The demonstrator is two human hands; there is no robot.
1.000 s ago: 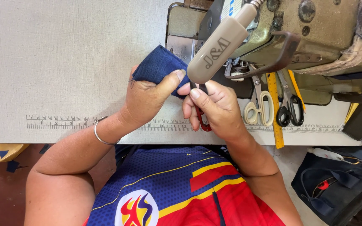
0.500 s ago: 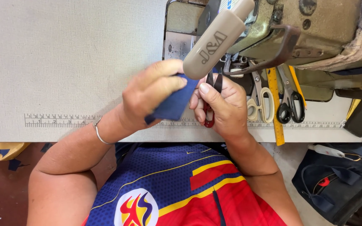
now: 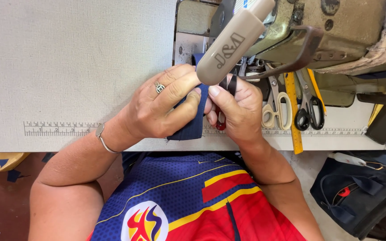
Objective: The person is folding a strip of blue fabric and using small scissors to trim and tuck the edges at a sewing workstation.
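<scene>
My left hand, with a ring and a thin bracelet, pinches a folded piece of navy blue fabric that hangs down between both hands. My right hand grips the fabric's other edge and also holds a small red-handled thread snip in its curled fingers. Both hands sit just in front of the sewing machine, under a beige lamp head that hides part of the fabric and fingertips.
Two pairs of scissors, one cream-handled and one black-handled, lie right of my right hand beside a yellow ruler. A printed ruler strip runs along the grey table's front edge. A dark bag sits on the floor at right.
The hands moved up toward the machine. The fabric, earlier spread flat on the table and then covered by the left hand, is now folded narrow and held upright between both hands.
</scene>
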